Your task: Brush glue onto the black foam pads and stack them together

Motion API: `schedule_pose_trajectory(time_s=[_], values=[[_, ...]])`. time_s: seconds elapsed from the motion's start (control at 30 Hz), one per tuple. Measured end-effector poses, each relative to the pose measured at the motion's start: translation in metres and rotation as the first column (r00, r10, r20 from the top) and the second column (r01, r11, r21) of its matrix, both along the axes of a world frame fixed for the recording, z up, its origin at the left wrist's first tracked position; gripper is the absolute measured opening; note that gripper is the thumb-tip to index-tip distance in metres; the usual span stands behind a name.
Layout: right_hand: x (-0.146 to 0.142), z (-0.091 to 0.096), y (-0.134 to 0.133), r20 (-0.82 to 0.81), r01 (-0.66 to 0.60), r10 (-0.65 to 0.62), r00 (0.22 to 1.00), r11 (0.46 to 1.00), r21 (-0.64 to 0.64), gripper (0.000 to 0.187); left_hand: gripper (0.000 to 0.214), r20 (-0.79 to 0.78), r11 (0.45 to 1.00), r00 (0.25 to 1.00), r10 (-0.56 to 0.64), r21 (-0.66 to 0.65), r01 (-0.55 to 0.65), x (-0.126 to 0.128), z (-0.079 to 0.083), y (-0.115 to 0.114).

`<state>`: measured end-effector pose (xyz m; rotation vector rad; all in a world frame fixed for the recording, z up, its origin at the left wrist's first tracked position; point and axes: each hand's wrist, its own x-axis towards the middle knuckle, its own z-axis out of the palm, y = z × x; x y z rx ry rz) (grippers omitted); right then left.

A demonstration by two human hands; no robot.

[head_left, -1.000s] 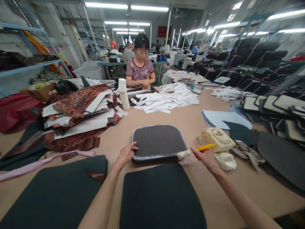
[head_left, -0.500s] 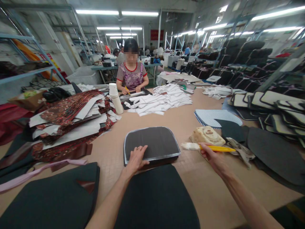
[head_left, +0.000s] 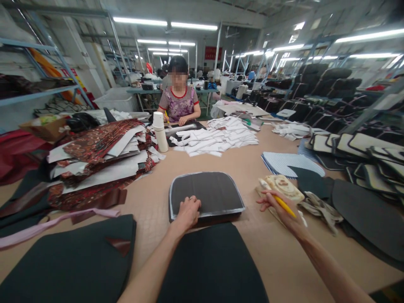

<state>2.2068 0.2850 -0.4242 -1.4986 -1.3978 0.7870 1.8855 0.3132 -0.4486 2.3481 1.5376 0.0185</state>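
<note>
A dark grey panel (head_left: 214,189) with a rounded top and whitish wet-looking edges lies on a low stack of like pieces. On its near left part rests my left hand (head_left: 188,211), fingers curled in and closed. Whatever is under the fingertips is hidden. My right hand (head_left: 280,206) holds a brush with a yellow handle (head_left: 285,206), its pale bristle end (head_left: 263,184) at a cream, glue-crusted block or container (head_left: 282,187). The middle and outer fingers of this hand stick out to the left.
Dark pieces (head_left: 211,265) lie in front of me, more (head_left: 69,256) at left. Patterned sheets (head_left: 104,147) are piled at left beside a white bottle (head_left: 160,132). Across the table, a person (head_left: 178,101) works behind white strips (head_left: 217,134). Edged panels (head_left: 362,147) stack at right.
My left hand's fingers have curled in from lying spread on the panel. My right hand has swung the brush from beside the panel to the cream block. The view has shifted slightly.
</note>
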Motion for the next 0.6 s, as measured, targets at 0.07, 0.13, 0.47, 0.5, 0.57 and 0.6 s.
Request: schedule_pose_trajectory(time_s=[0.07, 0.13, 0.47, 0.5, 0.57, 0.6], values=[[-0.006, 0.001, -0.001, 0.046, 0.006, -0.007, 0.999, 1.0, 0.021, 0.041, 0.021, -0.022, 1.0, 1.0, -0.016, 0.016, 0.017, 0.002, 0.001, -0.001], [-0.01, 0.0, -0.001, 0.07, 0.014, -0.016, 0.997, 1.0, 0.025, 0.041, 0.024, -0.044, 0.999, 0.998, -0.038, 0.022, 0.039, 0.003, 0.003, -0.001], [-0.016, -0.001, -0.007, 0.028, 0.019, -0.019, 0.999, 1.0, -0.001, 0.041, 0.027, -0.153, 0.989, 0.978, -0.144, 0.022, 0.149, 0.005, 0.015, 0.004], [-0.016, 0.0, -0.008, 0.034, 0.022, -0.022, 0.999, 1.0, -0.003, 0.041, 0.026, -0.156, 0.987, 0.976, -0.154, 0.024, 0.16, 0.005, 0.014, 0.004], [-0.016, -0.001, -0.01, 0.046, 0.027, -0.027, 0.999, 1.0, -0.01, 0.04, 0.022, -0.158, 0.983, 0.972, -0.174, 0.033, 0.181, 0.005, 0.011, 0.005], [-0.015, -0.002, -0.01, 0.048, 0.034, -0.033, 0.998, 0.999, -0.014, 0.04, 0.02, -0.156, 0.981, 0.971, -0.182, 0.038, 0.19, 0.006, 0.009, 0.005]])
